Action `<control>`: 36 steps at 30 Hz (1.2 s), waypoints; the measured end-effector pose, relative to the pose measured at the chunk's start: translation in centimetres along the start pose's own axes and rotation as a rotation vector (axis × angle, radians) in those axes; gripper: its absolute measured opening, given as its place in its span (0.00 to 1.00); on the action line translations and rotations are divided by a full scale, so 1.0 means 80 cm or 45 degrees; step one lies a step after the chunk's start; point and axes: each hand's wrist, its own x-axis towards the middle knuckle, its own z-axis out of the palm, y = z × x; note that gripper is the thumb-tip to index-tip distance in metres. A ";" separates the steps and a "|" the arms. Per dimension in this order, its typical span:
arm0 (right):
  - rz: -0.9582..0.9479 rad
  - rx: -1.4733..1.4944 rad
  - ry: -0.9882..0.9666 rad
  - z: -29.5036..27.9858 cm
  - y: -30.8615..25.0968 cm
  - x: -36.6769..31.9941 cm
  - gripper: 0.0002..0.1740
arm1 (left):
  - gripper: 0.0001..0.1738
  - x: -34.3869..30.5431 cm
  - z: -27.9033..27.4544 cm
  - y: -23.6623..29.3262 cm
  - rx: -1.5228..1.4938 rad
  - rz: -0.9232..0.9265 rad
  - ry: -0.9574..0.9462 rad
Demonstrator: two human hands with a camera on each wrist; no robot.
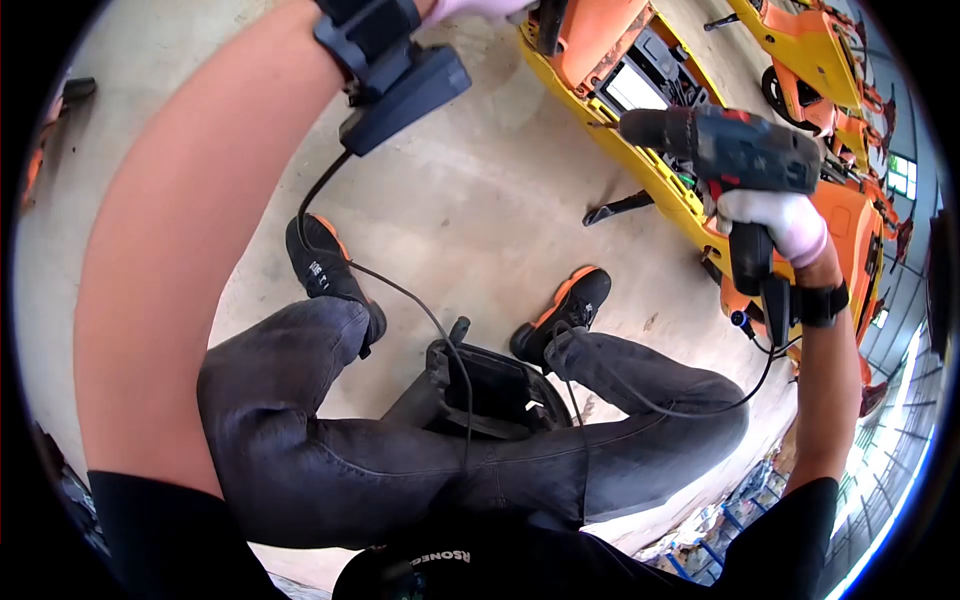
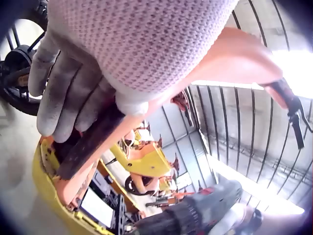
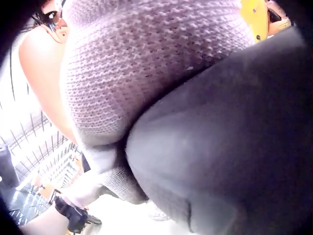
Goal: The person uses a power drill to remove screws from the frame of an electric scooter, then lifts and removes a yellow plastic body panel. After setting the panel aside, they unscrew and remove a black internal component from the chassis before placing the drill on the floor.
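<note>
My right hand [image 1: 775, 220], in a white and pink knit glove, grips a cordless drill [image 1: 755, 150] by its handle. The drill's bit points left, over the yellow edge of an orange and yellow scooter [image 1: 645, 170] with its inside parts exposed. Close up in the right wrist view, the drill's dark handle [image 3: 210, 147] fills much of the frame against the glove. My left hand [image 2: 73, 93], also gloved, rests against the scooter's orange panel beside a dark strip [image 2: 93, 142], its fingers fairly straight. Only part of that hand shows at the head view's top edge.
A black plastic part [image 1: 490, 390] lies on the floor between my legs. Cables [image 1: 400, 290] run from the wrist devices across my lap. More orange and yellow scooters [image 1: 810, 50] stand in a row at the upper right. A kickstand [image 1: 617, 208] sticks out from the near scooter.
</note>
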 end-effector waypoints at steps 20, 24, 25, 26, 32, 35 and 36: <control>-0.500 0.588 0.107 0.041 0.118 -0.188 0.23 | 0.16 -0.089 0.046 0.183 -0.769 -0.134 -0.760; -0.690 0.410 0.279 0.025 0.135 -0.197 0.13 | 0.18 -0.084 0.109 0.118 -0.264 -0.050 -0.677; -0.466 0.734 0.440 0.035 0.116 -0.210 0.23 | 0.16 -0.090 0.130 0.108 -0.152 -0.041 -0.698; -0.505 0.726 0.460 0.033 0.114 -0.207 0.22 | 0.15 -0.097 0.155 0.101 0.055 0.015 -0.746; -0.507 0.603 0.606 0.044 0.105 -0.202 0.15 | 0.24 -0.216 0.326 0.135 0.271 -0.027 -1.774; -0.495 0.503 0.626 0.048 0.106 -0.199 0.14 | 0.24 -0.239 0.360 0.133 0.288 -0.040 -1.634; -0.562 0.418 0.493 0.039 0.116 -0.190 0.12 | 0.23 -0.224 0.356 0.127 0.311 0.003 -1.527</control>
